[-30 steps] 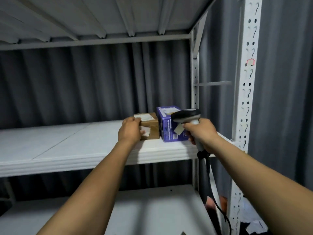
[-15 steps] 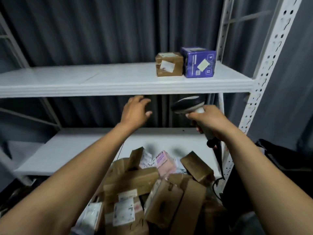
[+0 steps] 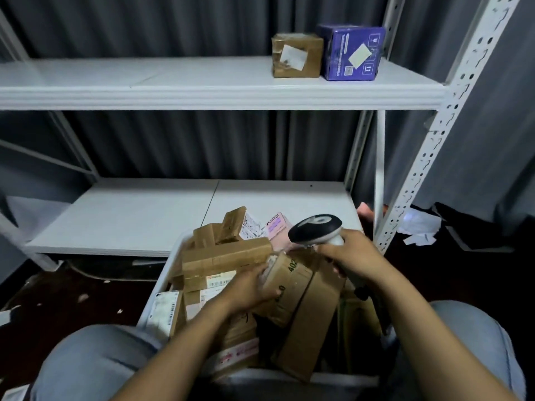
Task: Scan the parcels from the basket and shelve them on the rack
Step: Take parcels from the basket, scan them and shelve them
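Parcels (image 3: 223,257) lie heaped in the basket (image 3: 169,273) at the person's knees, in front of the rack (image 3: 202,92). A second ago the left grip (image 3: 249,287) was on the brown box (image 3: 296,55) up on the rack, then it hung free below that shelf. Now it is down in the heap, fingers curled round the left end of a carton (image 3: 292,280) that lies tilted on top. So the brown box is shelved and let go, and I judge a fresh round has begun: pick, scan, shelve. The scanner (image 3: 315,228) has kept its place in the right grip (image 3: 351,256), which is closed on the handle, with the head just above the carton. The purple box (image 3: 351,53) stands just beside the brown one. Whether the carton is lifted yet, I cannot tell.
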Available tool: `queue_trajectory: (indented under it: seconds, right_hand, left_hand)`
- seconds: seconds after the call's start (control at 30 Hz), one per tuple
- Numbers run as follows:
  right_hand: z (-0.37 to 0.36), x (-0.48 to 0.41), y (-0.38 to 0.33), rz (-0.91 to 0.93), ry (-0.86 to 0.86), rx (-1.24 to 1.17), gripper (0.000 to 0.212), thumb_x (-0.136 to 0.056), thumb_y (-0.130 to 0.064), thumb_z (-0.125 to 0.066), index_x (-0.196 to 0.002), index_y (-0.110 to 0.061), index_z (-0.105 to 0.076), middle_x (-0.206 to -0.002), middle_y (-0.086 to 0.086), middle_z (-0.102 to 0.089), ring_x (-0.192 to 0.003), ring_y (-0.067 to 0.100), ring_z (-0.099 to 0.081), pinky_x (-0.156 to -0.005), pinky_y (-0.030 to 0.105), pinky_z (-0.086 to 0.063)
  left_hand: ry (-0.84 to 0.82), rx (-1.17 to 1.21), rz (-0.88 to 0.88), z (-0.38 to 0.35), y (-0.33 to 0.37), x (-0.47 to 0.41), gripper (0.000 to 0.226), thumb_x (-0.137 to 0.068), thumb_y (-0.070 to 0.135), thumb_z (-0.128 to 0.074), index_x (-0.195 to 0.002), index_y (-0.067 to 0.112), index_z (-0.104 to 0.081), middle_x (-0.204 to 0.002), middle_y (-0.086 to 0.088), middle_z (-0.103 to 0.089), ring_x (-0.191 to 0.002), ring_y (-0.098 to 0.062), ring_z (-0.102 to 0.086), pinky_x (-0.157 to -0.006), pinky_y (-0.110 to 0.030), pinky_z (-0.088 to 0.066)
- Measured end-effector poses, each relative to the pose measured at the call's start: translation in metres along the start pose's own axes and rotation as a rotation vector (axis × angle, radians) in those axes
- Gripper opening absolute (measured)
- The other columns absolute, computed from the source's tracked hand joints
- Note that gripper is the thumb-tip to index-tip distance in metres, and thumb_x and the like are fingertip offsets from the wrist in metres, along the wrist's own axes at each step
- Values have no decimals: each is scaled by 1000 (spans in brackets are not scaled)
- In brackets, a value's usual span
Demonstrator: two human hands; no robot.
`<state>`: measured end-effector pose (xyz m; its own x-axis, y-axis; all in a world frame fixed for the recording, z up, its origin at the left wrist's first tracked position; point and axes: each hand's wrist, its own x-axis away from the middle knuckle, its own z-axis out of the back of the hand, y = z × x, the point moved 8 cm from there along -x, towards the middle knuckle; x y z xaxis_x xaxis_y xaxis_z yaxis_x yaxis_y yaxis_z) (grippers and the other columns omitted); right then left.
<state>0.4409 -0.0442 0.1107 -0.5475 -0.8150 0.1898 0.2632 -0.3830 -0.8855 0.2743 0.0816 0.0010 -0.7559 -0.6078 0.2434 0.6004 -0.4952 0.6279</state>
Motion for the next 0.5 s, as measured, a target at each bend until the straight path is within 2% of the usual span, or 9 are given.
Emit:
queue_trajectory:
  seconds: [0.07,0.17,0.3,0.4,0.5]
  right_hand:
    - [-2,8,11,-40,-18,-25,13,-87,-10,-68,-97,-1,-64,-55,2,-58,-42,16,-47,-39,22,-39]
    - [-1,15,25,-80,-10,-57,14,-87,-7,-68,-96,3,-63,-52,1,-56,-38,15,-44,-39,22,-37]
    - [0,18,33,-104,10,-93,8,-88,-6,-67,-88,-1,-62,-45,-3,-54,-37,14,-44,-39,23,-37]
    - [1,17,30,-86,17,-130,9,-88,-8,-67,-82,-6,-60,-51,1,-57,-39,15,-46,-40,23,-40]
    - [-1,16,24,-50,38,-229,9,-89,-9,-67,-82,-6,-61,-59,6,-61,-43,16,-52,-43,24,-46]
  left_hand:
    - [-38,64,52,-12,-5,-1,91,-78,47,-74,-151,28,-24,-150,2,-40,-131,-16,-44,-99,-19,-37]
    - [-106,223,108,-20,-10,-1,96,-78,45,-76,-152,34,-15,-148,4,-39,-120,-10,-46,-94,-18,-40]
    - [-127,342,131,-24,-10,0,105,-74,42,-80,-152,35,-11,-142,10,-38,-115,-8,-47,-84,-11,-43]
    - [-72,419,123,-21,-8,1,119,-58,51,-85,-151,38,-12,-146,4,-41,-121,-14,-49,-101,-31,-46]
    - [48,447,124,-9,-1,6,114,-65,44,-85,-151,37,-11,-140,2,-37,-123,-19,-43,-103,-35,-43]
